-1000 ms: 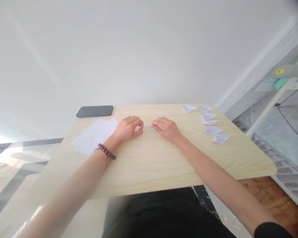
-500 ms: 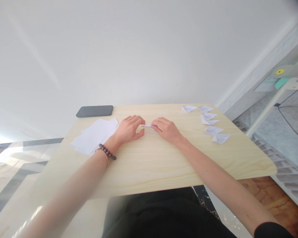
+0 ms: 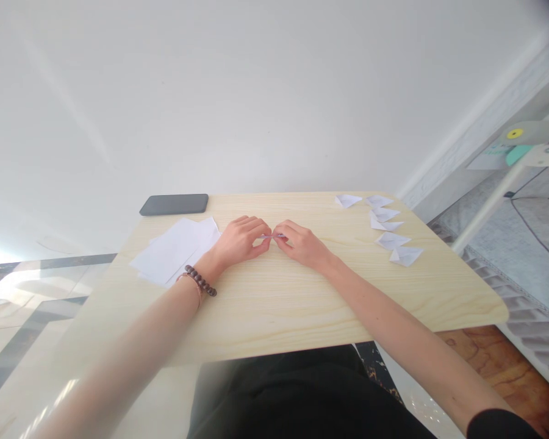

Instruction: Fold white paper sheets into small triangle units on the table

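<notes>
Both hands meet over the middle of the table, pinching a small folded piece of white paper [image 3: 279, 236]. My left hand [image 3: 246, 238] has its thumb and fingertips closed on the paper's left end. On the other side, my right hand [image 3: 303, 242] grips the right part, thumb below and fingers above. Most of the paper is hidden by the fingers, so its full shape does not show. A dark beaded bracelet [image 3: 201, 280] circles my left wrist.
White paper sheets [image 3: 169, 247] lie loosely stacked at the table's left. Behind them rests a dark phone [image 3: 174, 205]. Several folded white paper shapes [image 3: 406, 255] line the right side of the wooden table [image 3: 293, 311]. A plain wall [image 3: 265, 110] rises behind.
My left hand, open beside the paper before, has closed its fingertips on the left end. My right hand has shifted slightly left, and the hands are now nearly touching.
</notes>
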`<control>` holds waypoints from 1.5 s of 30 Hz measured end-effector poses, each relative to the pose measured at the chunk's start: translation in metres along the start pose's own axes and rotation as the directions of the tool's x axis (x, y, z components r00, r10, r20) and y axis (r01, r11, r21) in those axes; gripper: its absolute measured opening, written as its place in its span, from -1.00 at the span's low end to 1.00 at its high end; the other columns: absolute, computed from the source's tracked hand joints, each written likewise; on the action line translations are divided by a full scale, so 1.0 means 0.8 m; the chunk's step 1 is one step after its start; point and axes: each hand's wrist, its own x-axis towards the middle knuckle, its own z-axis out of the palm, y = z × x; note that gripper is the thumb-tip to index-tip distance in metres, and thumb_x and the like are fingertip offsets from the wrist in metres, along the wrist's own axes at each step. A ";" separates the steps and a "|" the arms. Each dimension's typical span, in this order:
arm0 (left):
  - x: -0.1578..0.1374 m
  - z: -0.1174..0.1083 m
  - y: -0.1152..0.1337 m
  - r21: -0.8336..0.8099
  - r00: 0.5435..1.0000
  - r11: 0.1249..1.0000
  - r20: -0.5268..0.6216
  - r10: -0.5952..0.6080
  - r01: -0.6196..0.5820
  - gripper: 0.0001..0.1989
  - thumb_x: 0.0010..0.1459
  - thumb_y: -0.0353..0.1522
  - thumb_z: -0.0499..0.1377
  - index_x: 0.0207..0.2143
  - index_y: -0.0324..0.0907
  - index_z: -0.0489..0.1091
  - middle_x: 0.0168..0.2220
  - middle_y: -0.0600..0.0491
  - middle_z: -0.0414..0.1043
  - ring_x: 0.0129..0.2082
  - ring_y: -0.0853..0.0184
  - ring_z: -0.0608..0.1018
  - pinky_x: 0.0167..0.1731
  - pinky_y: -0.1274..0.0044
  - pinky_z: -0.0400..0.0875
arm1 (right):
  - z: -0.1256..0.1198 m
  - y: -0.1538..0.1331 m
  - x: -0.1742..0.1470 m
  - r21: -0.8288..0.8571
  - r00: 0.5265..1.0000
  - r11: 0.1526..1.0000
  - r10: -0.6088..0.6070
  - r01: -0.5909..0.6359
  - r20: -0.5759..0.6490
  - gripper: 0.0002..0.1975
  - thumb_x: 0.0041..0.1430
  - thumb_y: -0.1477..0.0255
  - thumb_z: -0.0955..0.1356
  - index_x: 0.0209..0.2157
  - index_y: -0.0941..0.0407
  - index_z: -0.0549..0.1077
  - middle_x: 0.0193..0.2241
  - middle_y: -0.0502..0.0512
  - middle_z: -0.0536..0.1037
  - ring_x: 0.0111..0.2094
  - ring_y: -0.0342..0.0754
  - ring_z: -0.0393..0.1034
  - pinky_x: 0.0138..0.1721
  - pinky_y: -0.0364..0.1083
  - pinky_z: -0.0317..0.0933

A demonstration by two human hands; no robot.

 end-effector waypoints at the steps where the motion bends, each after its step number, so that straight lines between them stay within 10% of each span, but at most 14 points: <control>1: 0.000 0.000 0.000 0.001 1.000 1.000 -0.003 0.005 -0.005 -0.90 0.08 -0.42 0.02 -0.35 -0.19 0.31 -0.39 0.05 0.42 -0.34 0.36 0.44 -0.30 0.51 0.26 | 0.000 0.000 0.000 0.003 1.000 1.000 -0.002 0.002 0.000 -0.88 0.15 0.49 0.16 -0.32 0.13 0.30 -0.35 0.10 0.37 -0.37 -0.14 0.31 -0.32 -0.13 0.27; 45: -0.004 -0.001 -0.002 -0.107 0.990 0.984 0.012 -0.140 0.140 -0.84 0.12 -0.35 0.03 -0.26 -0.18 0.34 -0.33 0.03 0.44 -0.32 0.37 0.47 -0.30 0.53 0.33 | -0.014 0.010 -0.004 0.012 0.992 0.992 0.123 -0.123 0.006 -0.82 0.17 0.31 0.20 -0.43 0.12 0.25 -0.45 0.04 0.34 -0.45 -0.17 0.24 -0.40 -0.16 0.15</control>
